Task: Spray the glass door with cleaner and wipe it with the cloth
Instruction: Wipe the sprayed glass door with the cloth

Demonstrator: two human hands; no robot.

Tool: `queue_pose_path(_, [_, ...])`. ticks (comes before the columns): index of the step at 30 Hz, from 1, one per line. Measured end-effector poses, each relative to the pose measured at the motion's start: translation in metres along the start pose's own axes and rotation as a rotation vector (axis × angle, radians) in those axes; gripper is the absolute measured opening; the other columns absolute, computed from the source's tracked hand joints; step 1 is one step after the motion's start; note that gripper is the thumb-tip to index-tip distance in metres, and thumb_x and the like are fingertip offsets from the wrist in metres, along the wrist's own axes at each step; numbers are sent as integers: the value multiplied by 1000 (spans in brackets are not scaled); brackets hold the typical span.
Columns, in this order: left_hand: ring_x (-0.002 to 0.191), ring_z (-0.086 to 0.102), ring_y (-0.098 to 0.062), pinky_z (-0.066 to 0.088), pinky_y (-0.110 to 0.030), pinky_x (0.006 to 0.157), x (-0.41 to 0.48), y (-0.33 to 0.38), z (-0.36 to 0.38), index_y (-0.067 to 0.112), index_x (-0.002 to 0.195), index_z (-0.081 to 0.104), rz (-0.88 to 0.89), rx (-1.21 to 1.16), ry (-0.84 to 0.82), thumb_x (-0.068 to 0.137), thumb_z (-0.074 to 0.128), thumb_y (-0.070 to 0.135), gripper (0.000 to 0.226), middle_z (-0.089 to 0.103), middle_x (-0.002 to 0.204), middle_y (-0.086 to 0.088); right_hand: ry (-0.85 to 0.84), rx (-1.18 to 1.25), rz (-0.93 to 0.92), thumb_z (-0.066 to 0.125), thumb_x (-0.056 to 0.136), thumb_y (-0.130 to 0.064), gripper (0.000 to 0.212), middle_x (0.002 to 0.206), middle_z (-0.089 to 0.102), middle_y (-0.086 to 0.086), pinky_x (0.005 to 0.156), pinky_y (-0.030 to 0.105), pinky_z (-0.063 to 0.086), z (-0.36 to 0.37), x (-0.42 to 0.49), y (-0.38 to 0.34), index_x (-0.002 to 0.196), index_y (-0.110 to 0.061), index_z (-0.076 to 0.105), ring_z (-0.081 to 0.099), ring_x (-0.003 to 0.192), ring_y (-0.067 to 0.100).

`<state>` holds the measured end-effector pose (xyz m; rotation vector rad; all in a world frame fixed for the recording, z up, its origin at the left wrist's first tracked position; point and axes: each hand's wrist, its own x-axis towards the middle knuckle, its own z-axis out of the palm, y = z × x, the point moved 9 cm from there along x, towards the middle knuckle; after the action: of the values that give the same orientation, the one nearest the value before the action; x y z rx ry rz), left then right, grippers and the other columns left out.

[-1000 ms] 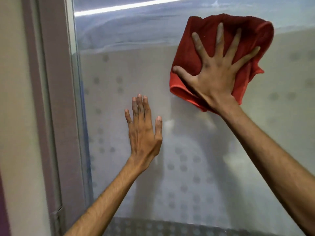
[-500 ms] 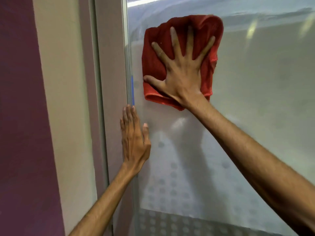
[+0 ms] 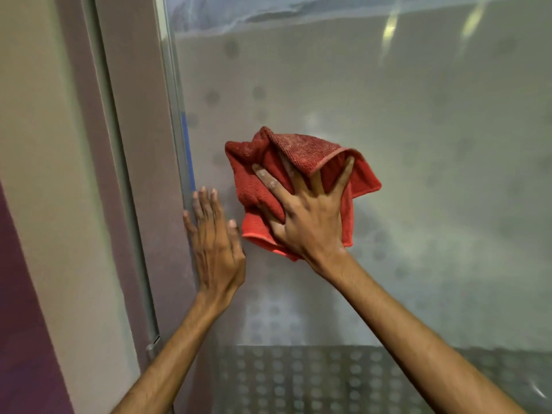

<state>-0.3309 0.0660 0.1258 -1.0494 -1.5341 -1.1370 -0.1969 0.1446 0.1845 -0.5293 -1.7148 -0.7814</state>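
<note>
Two bare forearms are seen reaching up from the bottom edge. L hand (image 3: 215,245) is laid flat, fingers together, on the glass door (image 3: 418,189) beside the frame (image 3: 143,174). R hand (image 3: 310,216) is spread wide, pressing the cloth (image 3: 298,156) to the glass; a fold is draped over the middle fingertips.

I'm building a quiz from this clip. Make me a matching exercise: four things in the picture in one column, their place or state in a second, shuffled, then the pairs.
Column 1
1. left hand
2. right hand
3. red cloth
4. glass door

Column 2
A. frosted, dotted pattern
B. bunched under spread fingers
C. flat and bare by the door's metal edge
D. pressing fabric onto the pane

Pairs: 1-C, 2-D, 3-B, 4-A
</note>
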Motion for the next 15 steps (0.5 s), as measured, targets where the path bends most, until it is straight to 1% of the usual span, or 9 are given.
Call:
queue_pose_path(1, [154,8,-31,0,-46,125,3,8,2,-2,154,19,6,-1,2,103,31,18,56,14,164,-18,6,1,4,47,90,-68,62,148,52,-1,108,82,4,-2,2,7,148,-46,40,42,138,31])
queue_pose_path(3, [154,7,-32,-1,-48,125,8,25,6,-2,155,18,5,-21,-6,102,32,17,58,14,164,-20,27,-9,26,50,90,-65,60,146,54,-3,109,81,3,-9,2,28,147,-46,42,42,137,29])
queue_pose_path(7, [154,6,-33,-4,-49,123,15,64,18,-3,155,15,-1,-44,-6,100,32,19,60,13,164,-20,65,-67,71,48,93,-62,55,152,49,-4,109,81,6,-23,-13,88,146,-47,44,38,142,27])
queue_pose_path(11, [153,7,-34,-5,-48,123,12,126,37,-1,155,16,40,-88,-4,101,28,22,59,13,164,-19,61,-115,90,47,95,-63,53,154,47,-2,110,79,9,-39,-31,142,145,-46,46,40,143,29])
queue_pose_path(15, [153,9,-34,-5,-46,123,11,185,51,-2,154,21,49,-194,2,101,28,25,60,17,163,-19,51,-146,85,45,95,-66,55,154,46,0,110,78,11,-51,-45,191,146,-44,46,40,144,29])
